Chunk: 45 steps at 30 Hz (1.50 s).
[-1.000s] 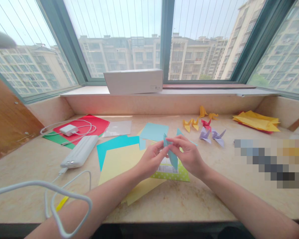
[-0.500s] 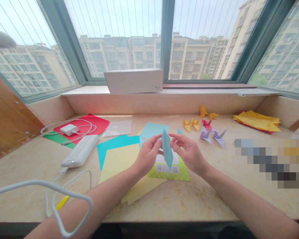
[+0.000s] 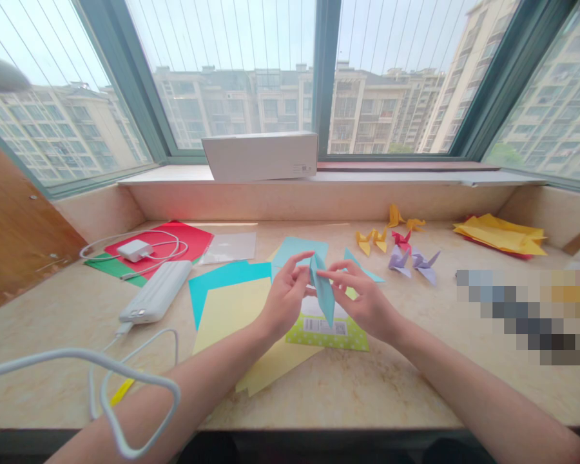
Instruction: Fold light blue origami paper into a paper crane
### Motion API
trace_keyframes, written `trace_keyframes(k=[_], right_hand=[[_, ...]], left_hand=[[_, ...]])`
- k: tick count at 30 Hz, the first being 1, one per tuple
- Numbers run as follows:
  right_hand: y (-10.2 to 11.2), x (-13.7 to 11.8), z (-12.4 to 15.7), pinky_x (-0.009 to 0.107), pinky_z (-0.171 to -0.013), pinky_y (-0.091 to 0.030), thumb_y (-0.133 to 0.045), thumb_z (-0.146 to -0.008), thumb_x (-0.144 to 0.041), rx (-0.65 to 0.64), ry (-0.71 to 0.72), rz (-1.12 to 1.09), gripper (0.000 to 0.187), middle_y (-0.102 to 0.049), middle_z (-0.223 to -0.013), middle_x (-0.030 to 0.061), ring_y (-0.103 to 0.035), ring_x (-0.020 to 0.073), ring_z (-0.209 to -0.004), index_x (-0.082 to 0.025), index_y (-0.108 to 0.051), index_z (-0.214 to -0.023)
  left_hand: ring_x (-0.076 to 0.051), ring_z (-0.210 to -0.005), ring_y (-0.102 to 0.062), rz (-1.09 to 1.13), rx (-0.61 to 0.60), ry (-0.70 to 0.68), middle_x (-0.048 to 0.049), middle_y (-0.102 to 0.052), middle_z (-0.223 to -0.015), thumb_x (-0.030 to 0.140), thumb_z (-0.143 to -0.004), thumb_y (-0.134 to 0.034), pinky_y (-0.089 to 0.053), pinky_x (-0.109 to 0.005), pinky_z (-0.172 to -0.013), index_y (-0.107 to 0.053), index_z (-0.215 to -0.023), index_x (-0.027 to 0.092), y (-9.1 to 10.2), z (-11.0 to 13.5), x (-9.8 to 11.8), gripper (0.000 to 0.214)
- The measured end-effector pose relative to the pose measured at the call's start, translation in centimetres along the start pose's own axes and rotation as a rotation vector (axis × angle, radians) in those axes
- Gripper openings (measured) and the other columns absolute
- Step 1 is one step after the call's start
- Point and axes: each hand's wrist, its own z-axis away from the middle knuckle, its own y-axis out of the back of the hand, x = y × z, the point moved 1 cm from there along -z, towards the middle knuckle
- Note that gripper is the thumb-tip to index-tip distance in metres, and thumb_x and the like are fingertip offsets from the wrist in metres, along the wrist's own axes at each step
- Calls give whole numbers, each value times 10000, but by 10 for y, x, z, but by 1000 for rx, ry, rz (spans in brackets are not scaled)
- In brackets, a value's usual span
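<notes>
A light blue folded origami paper (image 3: 324, 298), long and pointed at its lower end, is held upright over the counter. My left hand (image 3: 289, 293) grips its left side, fingers closed round the edge. From the right, my right hand (image 3: 362, 293) pinches the paper, its index finger laid across the upper face. Below the hands is a green dotted packet (image 3: 328, 340) with a white label. Pale yellow sheets (image 3: 236, 309) and bright blue sheets (image 3: 217, 283) spread out to the left. Behind the hands lie a light blue sheet (image 3: 299, 250) and a light blue paper triangle (image 3: 366, 267).
Several folded paper cranes (image 3: 399, 258) in yellow, red and purple stand at the back right, near a yellow paper stack (image 3: 500, 233). On the left are a white power bank (image 3: 157, 293), a charger (image 3: 134, 250) and a looping cable (image 3: 140, 367). A white box (image 3: 261, 158) rests on the sill.
My right hand has shifted its hold, with the index finger now across the paper's face. The folded paper has turned slightly, and more of the blue triangle behind shows.
</notes>
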Motion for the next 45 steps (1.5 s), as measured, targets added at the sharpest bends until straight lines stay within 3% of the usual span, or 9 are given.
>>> trace_keyframes(k=[3,9,19,27,37,41,45], right_hand=[[3,2,0,351,-765,-556,-556,-923,-168,-40,10,16,377,-555,-1151,72,-591,150,-834,-304,-656,-1260],[16,1,-3,387,-827,-558,-600,-930,-232,-121,11,-9,337,-505,-1270,76,-619,146,-862,-332,-666,-1244],[28,4,-3,343,-697,-541,-580,-951,-298,-70,101,-43,239,-512,-1262,83,-608,153,-836,-339,-737,-1127],[22,3,-3,380,-806,-527,-595,-941,-370,55,66,-48,218,-569,-1167,91,-646,185,-888,-278,-781,-1009],[14,-6,-3,359,-789,-536,-610,-925,-401,125,41,-132,223,-625,-1019,78,-617,216,-970,-268,-781,-975],[13,-2,-4,394,-874,-520,-629,-918,-372,141,29,-139,184,-631,-994,66,-617,213,-972,-283,-784,-959],[14,1,-3,401,-867,-545,-628,-922,-302,118,121,-144,192,-625,-1042,58,-623,214,-1000,-342,-758,-1058]], left_hand=[[-173,-813,-693,-1,-26,-4,-62,-700,-1007,302,-904,-604,-576,-311,-730,-622,-1167,184,0,0,1,289],[-182,-797,-693,-49,-84,17,-44,-725,-837,209,-864,-591,-534,-340,-837,-689,-1018,145,-1,2,5,193],[-170,-836,-677,34,-210,5,-80,-731,-954,297,-831,-733,-503,-333,-862,-672,-1013,159,-3,5,4,236],[-195,-948,-693,86,-228,91,-81,-718,-1019,340,-810,-772,-519,-381,-935,-622,-1012,160,-5,6,3,310],[-193,-894,-709,92,-192,174,-72,-730,-913,377,-829,-748,-546,-385,-895,-602,-956,146,-4,4,-1,301],[-176,-860,-709,137,-206,159,-62,-716,-985,342,-817,-765,-546,-387,-893,-592,-987,170,-6,5,0,297],[-140,-775,-686,135,-221,86,-53,-703,-1000,357,-803,-774,-546,-317,-795,-605,-956,186,-6,5,3,286]])
